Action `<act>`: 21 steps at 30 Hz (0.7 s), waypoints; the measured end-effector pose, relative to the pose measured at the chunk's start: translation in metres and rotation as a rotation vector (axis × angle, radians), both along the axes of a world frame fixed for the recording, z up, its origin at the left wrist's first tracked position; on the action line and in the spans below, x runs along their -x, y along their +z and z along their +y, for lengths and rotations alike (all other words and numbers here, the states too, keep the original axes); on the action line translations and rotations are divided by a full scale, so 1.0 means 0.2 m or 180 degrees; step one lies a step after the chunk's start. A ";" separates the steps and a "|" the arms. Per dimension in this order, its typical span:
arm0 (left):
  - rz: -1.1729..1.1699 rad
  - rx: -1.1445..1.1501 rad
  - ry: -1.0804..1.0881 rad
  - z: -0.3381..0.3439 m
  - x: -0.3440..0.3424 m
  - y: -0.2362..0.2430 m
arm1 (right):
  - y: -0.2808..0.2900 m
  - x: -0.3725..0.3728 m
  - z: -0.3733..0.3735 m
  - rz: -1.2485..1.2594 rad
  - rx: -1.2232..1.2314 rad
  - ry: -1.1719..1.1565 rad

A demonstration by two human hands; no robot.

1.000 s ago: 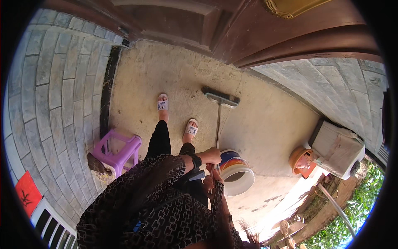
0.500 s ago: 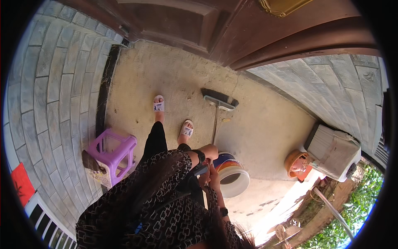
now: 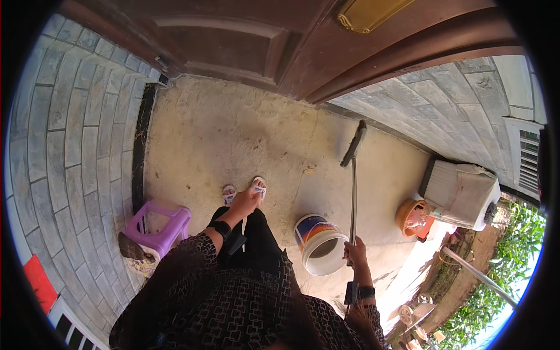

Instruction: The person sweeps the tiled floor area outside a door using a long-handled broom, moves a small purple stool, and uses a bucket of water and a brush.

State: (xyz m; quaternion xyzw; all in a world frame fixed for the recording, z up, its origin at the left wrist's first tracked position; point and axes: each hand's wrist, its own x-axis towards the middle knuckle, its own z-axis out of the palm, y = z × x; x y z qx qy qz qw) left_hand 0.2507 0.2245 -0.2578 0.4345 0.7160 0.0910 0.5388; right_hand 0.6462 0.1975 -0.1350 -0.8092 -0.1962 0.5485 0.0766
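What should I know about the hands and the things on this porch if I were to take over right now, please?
Right hand: closed around the handle of the broom, whose head rests on the concrete floor near the door.
Left hand: empty, hanging free above the feet.
Bucket: on the floor just left of the broom handle.
Purple stool: by the left wall.
Done: broom in hand.
Left: a small scrap lies beside the broom.

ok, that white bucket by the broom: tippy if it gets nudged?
The bucket looks empty, so probably light and easy to slide on the concrete. Its wide open mouth and squat shape suggest it would tip less readily. The right hand holding the broom handle is close beside it.
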 end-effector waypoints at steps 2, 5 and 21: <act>0.0729 -0.0092 0.0325 -0.20 0.34 -0.13 | -0.25 -0.06 0.20 -0.0769 0.0073 0.1282; 0.0967 0.0794 0.0768 -0.68 0.86 -0.25 | -0.49 0.16 0.46 -0.0972 0.0647 0.1847; -0.0784 0.1525 0.2532 -1.69 1.13 -0.08 | 0.28 0.74 -0.33 -0.0002 0.0560 0.2256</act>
